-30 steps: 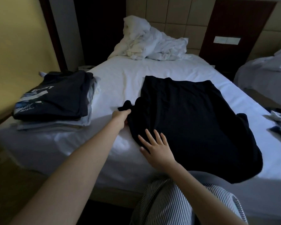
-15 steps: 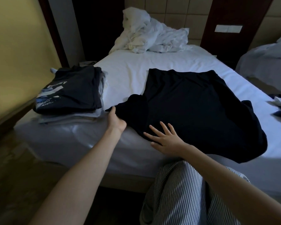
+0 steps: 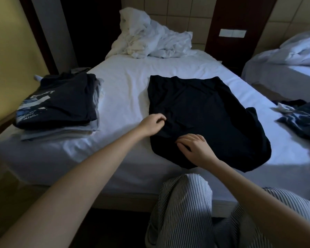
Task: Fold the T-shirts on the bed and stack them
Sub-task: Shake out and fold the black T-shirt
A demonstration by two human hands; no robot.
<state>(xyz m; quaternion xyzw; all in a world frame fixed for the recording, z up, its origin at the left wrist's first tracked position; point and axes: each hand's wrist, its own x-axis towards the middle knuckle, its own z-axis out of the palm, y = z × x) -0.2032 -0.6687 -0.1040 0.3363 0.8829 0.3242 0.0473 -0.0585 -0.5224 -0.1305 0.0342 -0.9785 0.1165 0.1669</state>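
Your black T-shirt point(image 3: 204, 111) lay flat on the white-sheeted bed point(image 3: 125, 90), long axis running away from you toward the crumpled white duvet point(image 3: 150, 42), soft and matte, one sleeve out to the right. Your left hand point(image 3: 153, 123) pinched its left edge with curled fingers; your right hand point(image 3: 195, 146) rested on its near end, fingers bent, though the dark cloth hid whether they gripped. A stack of folded shirts point(image 3: 61, 108) sat well left, loose blue garments point(image 3: 301, 119) at right.
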